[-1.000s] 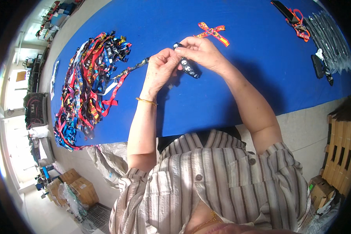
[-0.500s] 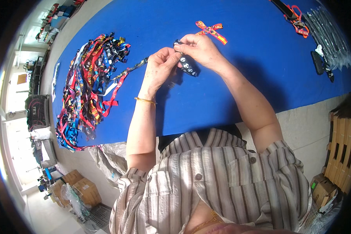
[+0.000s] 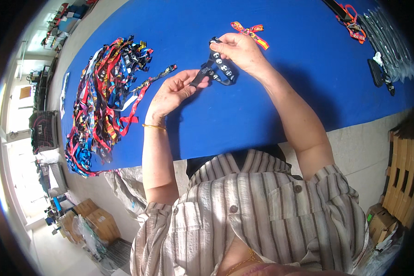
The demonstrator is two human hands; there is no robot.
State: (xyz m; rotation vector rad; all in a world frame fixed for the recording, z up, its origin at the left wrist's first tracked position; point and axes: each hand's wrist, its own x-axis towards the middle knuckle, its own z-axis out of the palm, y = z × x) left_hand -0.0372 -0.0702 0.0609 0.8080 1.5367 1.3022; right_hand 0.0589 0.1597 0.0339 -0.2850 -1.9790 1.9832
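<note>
While a blue table [image 3: 244,115] fills the view, a heap of coloured ribbons [image 3: 101,101] lies at nine o'clock. Near twelve, the right hand [image 3: 239,50] and left hand [image 3: 175,92] both pinch a black dotted ribbon [image 3: 221,69]; an orange folded ribbon [image 3: 250,31] lies just beyond.

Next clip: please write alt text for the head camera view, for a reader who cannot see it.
Seen from above, a person's left hand and right hand together hold a black patterned ribbon over a blue table. A heap of colourful ribbons lies to the left, and an orange ribbon bow lies just beyond the right hand.
</note>
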